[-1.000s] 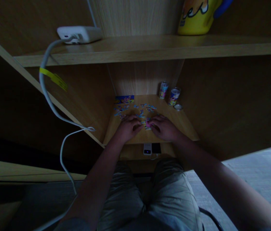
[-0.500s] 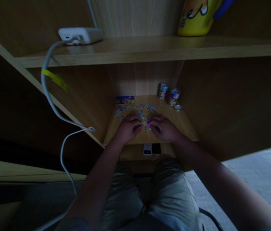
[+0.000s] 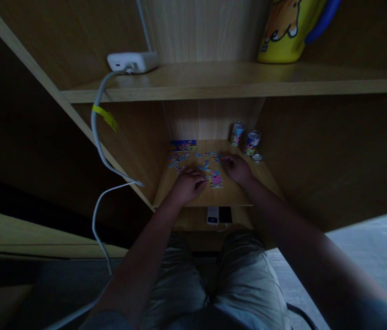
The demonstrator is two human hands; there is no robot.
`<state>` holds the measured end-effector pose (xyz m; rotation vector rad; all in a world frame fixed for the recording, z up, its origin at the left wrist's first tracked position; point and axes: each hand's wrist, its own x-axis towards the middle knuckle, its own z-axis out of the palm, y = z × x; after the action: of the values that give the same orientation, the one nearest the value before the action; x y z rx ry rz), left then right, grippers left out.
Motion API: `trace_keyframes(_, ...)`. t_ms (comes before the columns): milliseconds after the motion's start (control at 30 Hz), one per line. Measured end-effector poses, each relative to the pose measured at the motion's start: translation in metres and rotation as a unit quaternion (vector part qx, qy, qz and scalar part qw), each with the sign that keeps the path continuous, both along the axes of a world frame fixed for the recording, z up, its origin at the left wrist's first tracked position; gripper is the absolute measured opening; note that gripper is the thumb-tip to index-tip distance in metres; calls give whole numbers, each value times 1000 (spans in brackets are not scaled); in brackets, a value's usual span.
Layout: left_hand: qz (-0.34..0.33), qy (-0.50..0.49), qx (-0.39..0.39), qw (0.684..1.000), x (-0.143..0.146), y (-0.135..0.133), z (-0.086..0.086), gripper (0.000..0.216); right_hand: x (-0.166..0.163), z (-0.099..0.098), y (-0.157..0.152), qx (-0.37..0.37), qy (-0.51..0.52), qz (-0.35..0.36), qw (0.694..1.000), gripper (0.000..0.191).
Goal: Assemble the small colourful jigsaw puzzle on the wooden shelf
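Small jigsaw puzzle pieces (image 3: 178,158) lie scattered over the lower shelf. Several are joined into an upright strip with a pink figure, the assembled puzzle section (image 3: 216,179). Just left of that strip is my left hand (image 3: 189,185), its thumb and fingertips closed together beside a small piece; whatever they pinch is too small to make out. My right hand (image 3: 237,168) is beyond the strip to the right. Its fingers are bunched, and the tips touch the loose pieces at the back right; I cannot make out what is between them.
A blue picture card (image 3: 182,145) leans at the back left. Two printed cans (image 3: 251,143) and a round lid (image 3: 257,158) stand at the right. Above, the upper shelf (image 3: 207,87) holds a white charger (image 3: 133,62) with a hanging cable and a yellow mug (image 3: 280,39). A power bank (image 3: 213,215) lies below.
My right hand has left the joined strip and moved back toward the loose pieces, uncovering the pink figure. My left hand stays beside the strip. The view has shifted slightly.
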<state>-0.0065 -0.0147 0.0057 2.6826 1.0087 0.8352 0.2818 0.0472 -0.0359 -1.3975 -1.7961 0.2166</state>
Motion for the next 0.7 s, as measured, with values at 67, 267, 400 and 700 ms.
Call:
trace_keyframes(67, 1, 3, -2, 1000, -1, 0, -1, 16, -7, 0, 13, 26, -23, 8, 999, 29)
trace_keyframes(267, 2, -1, -5, 1000, 0, -1, 0, 15, -20, 7, 32, 13, -96, -42, 994, 41)
trace_keyframes(400, -4, -2, 7, 1000, 0, 0, -1, 15, -28, 18, 31, -38, -163, -33, 985, 39)
trace_keyframes(700, -8, -9, 11, 1000, 1, -1, 1, 15, -28, 21, 32, -68, -153, -24, 986, 33)
